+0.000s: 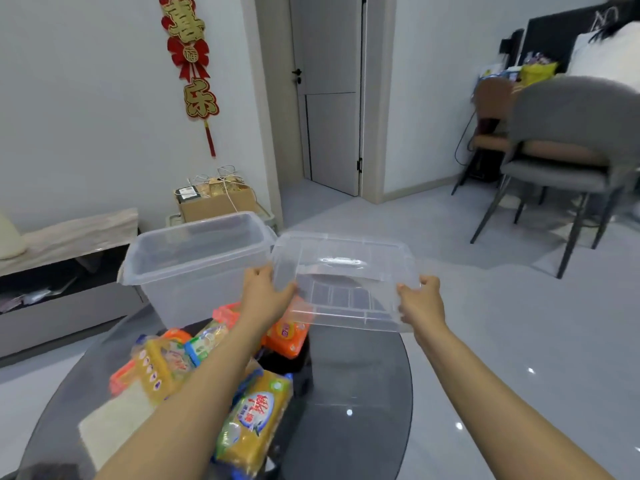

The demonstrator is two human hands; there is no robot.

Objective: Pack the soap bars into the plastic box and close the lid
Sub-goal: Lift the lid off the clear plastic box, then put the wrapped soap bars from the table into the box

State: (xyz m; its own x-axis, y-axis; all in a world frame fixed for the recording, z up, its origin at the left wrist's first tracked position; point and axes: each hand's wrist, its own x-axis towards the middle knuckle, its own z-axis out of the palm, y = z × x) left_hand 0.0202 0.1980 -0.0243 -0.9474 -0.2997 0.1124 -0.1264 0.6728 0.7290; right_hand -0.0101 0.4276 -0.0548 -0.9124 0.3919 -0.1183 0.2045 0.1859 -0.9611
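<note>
A clear plastic box stands open and empty at the far side of a dark glass table. To its right I hold its clear lid in the air, tilted. My left hand grips the lid's left edge and my right hand grips its right edge. Several wrapped soap bars lie on the table below my left arm: a yellow bar nearest me, an orange bar under the lid's near corner, and a yellow and orange pile to the left.
A grey chair stands on the floor at the right, with a person partly in view behind it. A cardboard box sits by the wall beyond the plastic box. A low bench runs along the left wall.
</note>
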